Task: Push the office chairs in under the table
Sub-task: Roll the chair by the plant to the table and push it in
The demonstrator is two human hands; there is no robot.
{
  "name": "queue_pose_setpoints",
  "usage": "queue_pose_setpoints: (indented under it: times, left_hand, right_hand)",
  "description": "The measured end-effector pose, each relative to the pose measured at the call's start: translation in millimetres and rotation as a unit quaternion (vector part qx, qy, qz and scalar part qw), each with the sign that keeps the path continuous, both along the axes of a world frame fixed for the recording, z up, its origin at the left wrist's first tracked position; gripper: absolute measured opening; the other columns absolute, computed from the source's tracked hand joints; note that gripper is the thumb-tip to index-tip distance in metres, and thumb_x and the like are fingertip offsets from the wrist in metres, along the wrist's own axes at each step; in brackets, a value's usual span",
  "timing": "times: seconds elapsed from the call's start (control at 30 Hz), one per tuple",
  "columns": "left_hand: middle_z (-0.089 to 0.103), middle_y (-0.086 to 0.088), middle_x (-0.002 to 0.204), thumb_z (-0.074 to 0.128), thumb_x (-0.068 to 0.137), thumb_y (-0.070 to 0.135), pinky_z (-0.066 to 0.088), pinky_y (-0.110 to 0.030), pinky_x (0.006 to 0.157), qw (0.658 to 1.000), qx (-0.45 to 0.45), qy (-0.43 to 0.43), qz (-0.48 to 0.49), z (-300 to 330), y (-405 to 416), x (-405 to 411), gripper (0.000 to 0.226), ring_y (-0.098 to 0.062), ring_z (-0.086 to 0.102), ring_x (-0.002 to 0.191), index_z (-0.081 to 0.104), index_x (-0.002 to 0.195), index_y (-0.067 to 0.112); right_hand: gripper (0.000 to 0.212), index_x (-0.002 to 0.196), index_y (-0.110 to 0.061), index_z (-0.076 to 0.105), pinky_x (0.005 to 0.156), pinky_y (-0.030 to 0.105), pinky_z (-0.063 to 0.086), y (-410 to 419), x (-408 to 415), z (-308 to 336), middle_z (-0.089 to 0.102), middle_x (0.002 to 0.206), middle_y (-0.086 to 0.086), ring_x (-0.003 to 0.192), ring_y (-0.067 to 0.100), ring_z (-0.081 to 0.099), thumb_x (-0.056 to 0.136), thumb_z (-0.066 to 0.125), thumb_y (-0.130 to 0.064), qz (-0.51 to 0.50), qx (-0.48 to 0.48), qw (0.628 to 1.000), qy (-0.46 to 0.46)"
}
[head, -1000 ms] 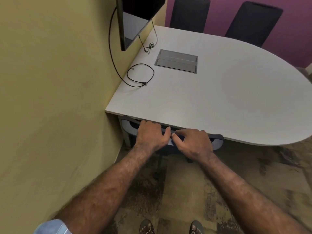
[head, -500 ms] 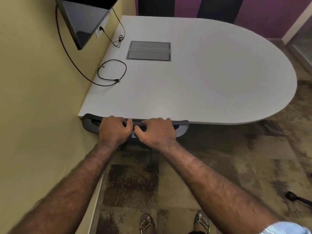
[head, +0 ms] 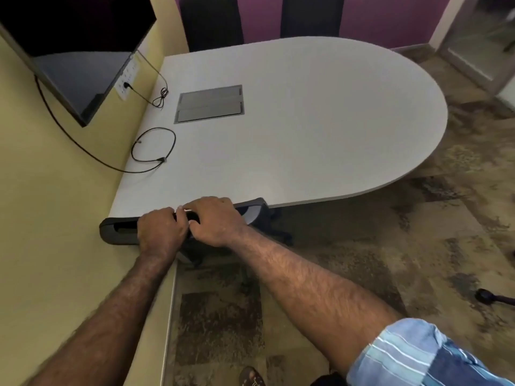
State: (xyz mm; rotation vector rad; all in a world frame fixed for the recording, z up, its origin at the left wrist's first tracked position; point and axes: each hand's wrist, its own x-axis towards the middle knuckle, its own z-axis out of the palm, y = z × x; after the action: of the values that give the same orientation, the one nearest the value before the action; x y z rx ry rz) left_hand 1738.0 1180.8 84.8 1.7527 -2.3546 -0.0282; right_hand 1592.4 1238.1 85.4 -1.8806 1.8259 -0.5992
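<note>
Matt white table (head: pixel 306 129), mottled carpet (head: pixel 390 260)

Dark office chair (head: pixel 118 228) tucked under white oval table (head: pixel 306 129).

A pale yellow wall (head: pixel 50 218) runs along the left, carrying a dark flat screen (head: pixel 75 51) with a black cable (head: pixel 83 151) hanging below it. A purple wall (head: pixel 376 15) closes the far side. Mottled brown-and-tan carpet tiles (head: pixel 376 246) cover the floor.

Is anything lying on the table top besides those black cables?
No: the white table shows only the black cables and its built-in grey hatch.
</note>
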Motion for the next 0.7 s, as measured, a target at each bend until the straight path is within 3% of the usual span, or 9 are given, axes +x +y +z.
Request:
queue_pose_setpoints:
  times: [0.13, 0.23, 0.37, 0.57, 0.7]
  left_hand:
    - [0.065, -0.013, 0.075, 0.047, 0.104, 0.024, 0.051, -0.046, 0.069, 0.997, -0.033, 0.046, -0.058, 3, 29, -29, 0.038, -0.031, 0.059, 0.070, 0.070, 0.081, 0.003]
    - [0.065, -0.012, 0.081, 0.053, 0.104, 0.014, 0.052, -0.053, 0.083, 0.991, -0.036, 0.073, -0.104, 1, 50, -62, 0.024, -0.032, 0.060, 0.078, 0.068, 0.088, 0.005]
    - [0.072, -0.012, 0.093, 0.048, 0.104, 0.016, 0.045, -0.058, 0.109, 0.981, -0.042, 0.091, -0.166, -6, 73, -105, 0.027, -0.033, 0.065, 0.098, 0.072, 0.096, 0.008]
    - [0.074, -0.022, 0.124, 0.050, 0.102, 0.018, 0.036, -0.055, 0.121, 0.968, -0.021, 0.104, -0.225, -10, 111, -194, 0.033, -0.037, 0.064, 0.125, 0.078, 0.110, 0.004]
    - [0.071, -0.024, 0.133, 0.052, 0.103, 0.023, 0.034, -0.055, 0.123, 0.957, -0.014, 0.116, -0.264, -11, 139, -254, 0.036, -0.039, 0.062, 0.132, 0.077, 0.120, 0.002]
  right_hand:
    - [0.051, 0.153, -0.022, 0.059, 0.124, 0.058, 0.032, 30, -25, 5, 0.065, 0.150, 0.002, 0.144, 0.025, 0.051, 0.102, 0.061, -0.022, -0.014, -0.046, 0.998, -0.050]
    - [0.048, 0.148, -0.024, 0.062, 0.122, 0.059, 0.036, 59, -52, 2, 0.068, 0.144, 0.000, 0.138, 0.025, 0.054, 0.100, 0.061, -0.020, -0.043, -0.074, 0.995, -0.051]
    - [0.053, 0.155, -0.027, 0.056, 0.129, 0.060, 0.023, 92, -95, -1, 0.058, 0.158, 0.000, 0.155, 0.025, 0.039, 0.102, 0.058, -0.022, -0.085, -0.072, 0.993, -0.036]
    - [0.059, 0.160, -0.031, 0.051, 0.131, 0.058, 0.014, 145, -174, -7, 0.047, 0.168, 0.000, 0.162, 0.023, 0.027, 0.102, 0.056, -0.025, -0.164, -0.062, 0.984, -0.015]
    - [0.063, 0.160, -0.035, 0.050, 0.131, 0.060, 0.014, 184, -228, -12, 0.047, 0.168, -0.001, 0.162, 0.022, 0.027, 0.099, 0.059, -0.025, -0.215, -0.062, 0.975, -0.003]
